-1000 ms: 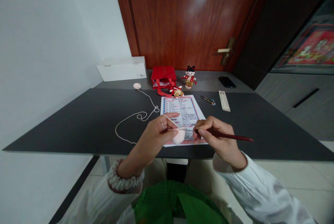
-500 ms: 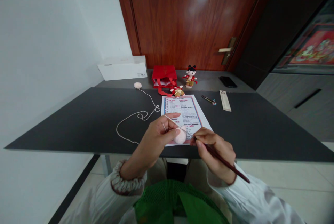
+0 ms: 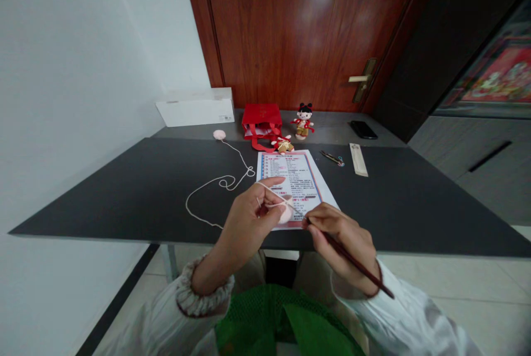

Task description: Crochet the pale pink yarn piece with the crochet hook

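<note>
Left hand (image 3: 248,223) curls around a small pink crocheted piece (image 3: 285,213), thumb and fingers pinching it, forefinger raised with yarn (image 3: 209,181) drawn taut across it. Right hand (image 3: 342,248) pinches a dark red crochet hook (image 3: 384,289) like a pencil, its tip at the piece, its handle running toward 4 o'clock above a white sleeve (image 3: 398,317). Both hands hover over the near edge of a printed sheet (image 3: 305,171); whether the piece touches the paper cannot be told. The step in hand looks like working one stitch, and the next move seems to call for catching the taut yarn with the hook tip and drawing it through while the left fingers keep their pinch. The yarn trails off at 10 o'clock in loose loops over the dark table (image 3: 124,190) to a yarn ball (image 3: 219,134). Farther out at 12 o'clock sit a red bag (image 3: 261,121) and a doll (image 3: 303,121); at 1 o'clock, small scissors (image 3: 332,158) and a phone (image 3: 363,129)
</note>
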Motion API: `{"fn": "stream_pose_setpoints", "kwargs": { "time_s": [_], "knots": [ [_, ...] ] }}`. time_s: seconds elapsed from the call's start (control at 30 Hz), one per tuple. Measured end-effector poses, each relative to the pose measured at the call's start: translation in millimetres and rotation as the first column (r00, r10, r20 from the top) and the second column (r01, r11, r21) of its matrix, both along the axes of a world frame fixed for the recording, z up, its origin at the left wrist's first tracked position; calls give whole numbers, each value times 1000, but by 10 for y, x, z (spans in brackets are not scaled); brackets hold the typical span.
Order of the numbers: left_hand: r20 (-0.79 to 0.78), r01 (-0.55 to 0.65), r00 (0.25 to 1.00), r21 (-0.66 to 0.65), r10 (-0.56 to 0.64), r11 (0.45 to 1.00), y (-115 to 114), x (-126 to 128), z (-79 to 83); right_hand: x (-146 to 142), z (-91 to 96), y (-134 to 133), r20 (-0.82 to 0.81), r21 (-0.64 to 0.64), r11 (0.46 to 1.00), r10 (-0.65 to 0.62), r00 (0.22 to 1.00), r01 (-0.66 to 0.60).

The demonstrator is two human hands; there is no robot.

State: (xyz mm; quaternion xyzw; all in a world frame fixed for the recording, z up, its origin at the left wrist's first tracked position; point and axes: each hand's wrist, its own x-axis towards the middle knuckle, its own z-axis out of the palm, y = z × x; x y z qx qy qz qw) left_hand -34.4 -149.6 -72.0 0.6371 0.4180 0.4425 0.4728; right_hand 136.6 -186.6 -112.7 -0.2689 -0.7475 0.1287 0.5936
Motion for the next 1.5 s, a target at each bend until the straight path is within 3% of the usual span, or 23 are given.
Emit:
{"fn": "stream_pose_setpoints", "kwargs": {
  "time_s": [0.07,0.13,0.2,0.27,0.33,0.43,0.5,0.57,0.63,0.67,0.7,0.77,0.83,0.9,0.97,1.1,1.23,1.3,1.37,1.43,1.5],
  "knots": [
    [-16,11,1000,18,-11,1000,-5,-11,6,9,12,14,106,122,992,27,994,-40],
    [-8,34,999,0,-34,999,-1,-24,3,-28,-32,18,36,106,993,42,998,-46],
    [-8,52,999,-22,-52,998,6,-33,-2,-100,-114,10,-176,-47,998,40,984,-49],
    [-2,52,999,-32,-52,998,9,-37,-4,-170,-186,-1,-389,-216,969,27,921,-120],
    [10,52,999,-47,-51,998,6,-36,1,-192,-203,-5,-472,-274,948,11,881,-159],
    [12,53,999,-57,-52,997,-1,-31,19,-108,-116,14,-290,-126,991,13,957,-52],
    [0,44,999,-54,-44,998,-2,-27,33,-26,-43,33,3,51,997,61,998,-62],
    [1,40,999,-58,-40,998,-3,-24,44,7,-20,42,114,122,989,71,991,-85],
    [16,44,999,-71,-43,996,-5,-21,47,-36,-63,34,-24,49,997,67,997,-66],
    [25,47,999,-75,-46,996,-8,-21,44,-79,-100,25,-169,-37,998,40,985,-47],
    [33,49,998,-75,-46,996,-10,-21,37,-125,-139,15,-320,-149,987,16,947,-66],
    [44,49,998,-75,-46,996,-14,-23,16,-196,-192,0,-449,-239,963,3,894,-124],
    [55,54,997,-95,-49,994,-14,-26,-12,-202,-191,-4,-406,-202,972,27,914,-118],
    [68,63,996,-127,-54,990,-12,-29,-41,-143,-149,6,-229,-87,992,72,971,-94],
    [77,54,996,-144,-43,988,-13,-32,-70,-64,-111,18,-104,-66,991,107,989,-114],
    [62,27,998,-106,-21,994,-40,-41,-124,-7,-127,-13,-201,-262,959,57,978,-110],
    [4,9,1000,-53,-9,999,-91,-57,-145,-65,-140,-126,-158,-375,926,-24,987,-37],
    [-12,-2,1000,-41,2,999,-115,-62,-138,-70,-105,-158,-86,-310,950,-53,995,24],
    [0,4,1000,-45,-4,999,-129,-64,-122,-44,-61,-152,78,-74,995,-58,995,64],
    [36,28,999,-69,-26,997,-132,-63,-105,-9,-37,-122,250,200,979,-100,963,50],
    [78,55,996,-112,-47,992,-126,-62,-89,-6,-53,-102,277,263,965,-95,956,20]
  ]
}}
